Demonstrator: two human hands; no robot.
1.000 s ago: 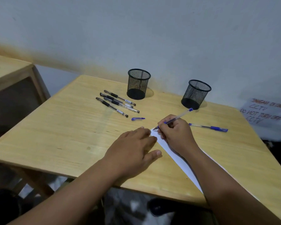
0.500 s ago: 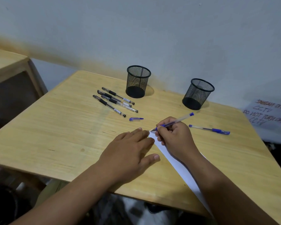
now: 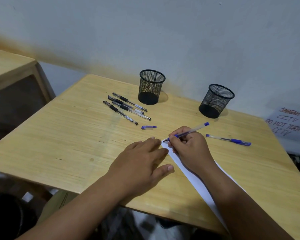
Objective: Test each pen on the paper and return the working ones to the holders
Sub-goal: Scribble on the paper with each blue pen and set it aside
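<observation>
Since half a second ago we see little change: the right hand [image 3: 189,146] keeps pinching the uncapped blue pen [image 3: 187,133], its tip at the far corner of the paper [image 3: 194,181] at frame centre, and the left hand [image 3: 142,163] stays spread flat, fingertips at the sheet's corner. Its cap [image 3: 148,127] lies just above. Four black pens [image 3: 126,108] lie beside the left holder [image 3: 151,87]; another blue pen [image 3: 229,140] lies below the right holder [image 3: 216,101]. The right forearm covers much of the paper.

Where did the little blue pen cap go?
The blue cap lies on the table, between the black pens and the left hand.
</observation>
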